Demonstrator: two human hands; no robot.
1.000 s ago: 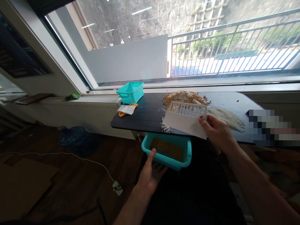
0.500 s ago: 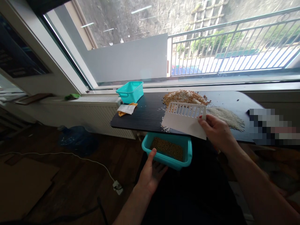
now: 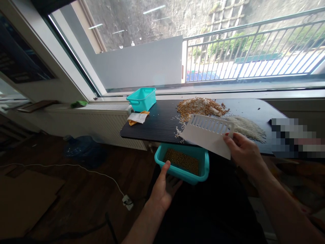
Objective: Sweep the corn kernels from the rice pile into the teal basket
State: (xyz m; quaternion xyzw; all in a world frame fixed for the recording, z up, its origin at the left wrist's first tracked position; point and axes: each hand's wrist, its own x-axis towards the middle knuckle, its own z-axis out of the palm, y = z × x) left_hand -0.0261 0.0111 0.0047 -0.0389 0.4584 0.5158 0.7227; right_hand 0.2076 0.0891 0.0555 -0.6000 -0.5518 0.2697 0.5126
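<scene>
Right hand (image 3: 243, 152) pinches the right end of a white slotted plastic scraper (image 3: 207, 135), tilted over the near edge of the black table (image 3: 154, 125). Left hand (image 3: 164, 188) cups a turquoise plastic tub (image 3: 182, 175) of brown beans (image 3: 181, 161) just below. The tub is best held tight under that edge.
</scene>
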